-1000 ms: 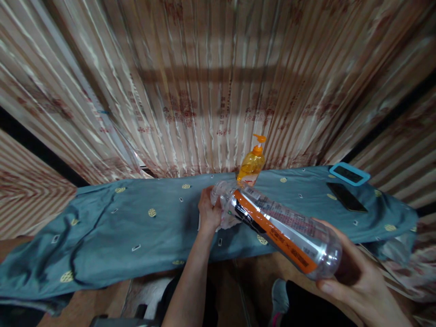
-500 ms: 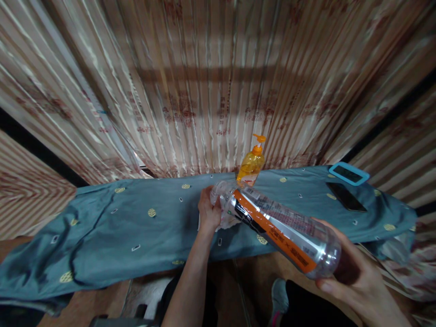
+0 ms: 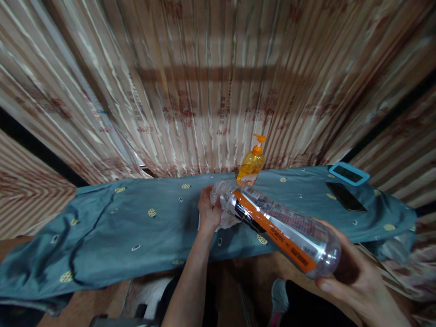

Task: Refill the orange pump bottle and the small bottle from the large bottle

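Observation:
A clear plastic bottle (image 3: 272, 227) with an orange, black and silver label slants across the front of me, its base low at the right and its neck up to the left. My right hand (image 3: 354, 272) grips it around the base. At the neck end is my left hand (image 3: 208, 211), fingers curled and partly hidden behind the bottle's mouth. Below that hand a whitish crumpled-edged thing (image 3: 229, 221) shows, mostly covered; its kind is unclear. Just behind the bottle neck stands a pump bottle (image 3: 251, 165) of yellow liquid with an orange pump.
A blue-green patterned cloth (image 3: 116, 236) covers the long narrow bench. On its right end lie a blue-framed device (image 3: 349, 173) and a dark phone (image 3: 346, 197). A pleated curtain (image 3: 204, 91) hangs close behind. A shoe (image 3: 279, 297) shows on the floor below.

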`<state>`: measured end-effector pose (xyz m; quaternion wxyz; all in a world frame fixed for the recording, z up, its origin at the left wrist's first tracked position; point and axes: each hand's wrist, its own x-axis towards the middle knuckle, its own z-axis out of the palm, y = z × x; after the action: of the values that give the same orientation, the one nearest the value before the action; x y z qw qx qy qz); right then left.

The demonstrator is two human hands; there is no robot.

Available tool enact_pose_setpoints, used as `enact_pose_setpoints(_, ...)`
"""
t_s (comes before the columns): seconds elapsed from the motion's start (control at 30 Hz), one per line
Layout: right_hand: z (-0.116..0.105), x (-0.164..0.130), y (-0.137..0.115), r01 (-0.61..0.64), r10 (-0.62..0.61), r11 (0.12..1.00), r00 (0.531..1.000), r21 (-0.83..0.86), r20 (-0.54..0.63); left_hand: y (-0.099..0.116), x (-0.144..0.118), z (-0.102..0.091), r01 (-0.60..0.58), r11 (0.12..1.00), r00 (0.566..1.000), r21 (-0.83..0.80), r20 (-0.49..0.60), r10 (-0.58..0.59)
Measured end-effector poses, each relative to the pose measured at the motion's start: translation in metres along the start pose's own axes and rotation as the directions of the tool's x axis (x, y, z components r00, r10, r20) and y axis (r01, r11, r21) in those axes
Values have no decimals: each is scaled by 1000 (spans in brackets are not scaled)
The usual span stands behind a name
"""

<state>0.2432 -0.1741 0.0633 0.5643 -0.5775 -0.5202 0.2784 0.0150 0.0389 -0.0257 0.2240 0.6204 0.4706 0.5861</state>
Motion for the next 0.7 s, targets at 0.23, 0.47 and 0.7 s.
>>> enact_pose_setpoints(0.23, -1, -1, 3, -3, 3, 1000, 1000, 12, -6, 0, 0, 0, -7, 1000, 1000, 8, -9, 7)
enact_pose_setpoints(0.47, -1, 0, 1, -13, 12, 1000, 1000, 26, 13, -1, 0, 0, 0, 1000, 1000, 9, -9, 0)
enact_pose_setpoints(0.7, 0, -1, -1, -21, 21, 999, 1000, 33, 13, 2, 0, -1, 12, 1000, 1000, 13, 6, -12)
